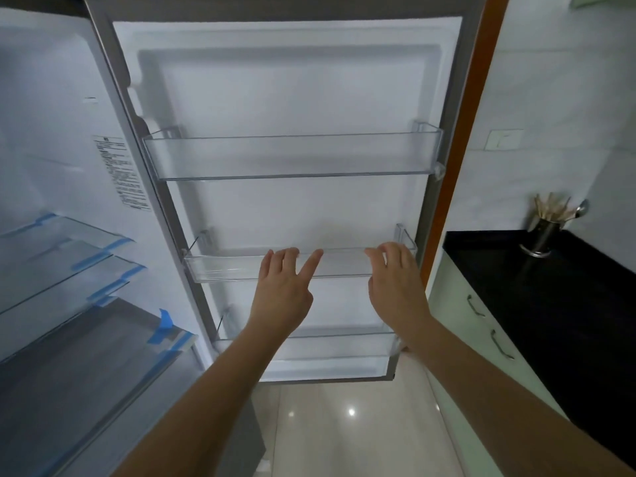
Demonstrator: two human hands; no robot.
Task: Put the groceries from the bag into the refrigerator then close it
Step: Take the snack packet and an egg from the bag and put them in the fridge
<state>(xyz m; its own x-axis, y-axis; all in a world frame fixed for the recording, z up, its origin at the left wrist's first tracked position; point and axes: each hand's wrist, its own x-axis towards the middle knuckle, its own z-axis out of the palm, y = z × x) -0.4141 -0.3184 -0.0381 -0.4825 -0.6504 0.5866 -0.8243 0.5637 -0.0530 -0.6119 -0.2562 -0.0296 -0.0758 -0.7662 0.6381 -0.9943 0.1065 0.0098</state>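
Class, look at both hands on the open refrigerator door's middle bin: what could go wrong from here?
1. Both hands, left hand and right hand, rest on the clear middle bin; pressing or lifting could unseat it.
2. Blue tape remains on the interior shelves, so they may shift when loaded.

White tiled wall; glossy pale floor; black countertop over pale green cabinets.

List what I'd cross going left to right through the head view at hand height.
Glass fridge shelves → middle door bin → left hand → right hand → orange door edge → black countertop → utensil holder.
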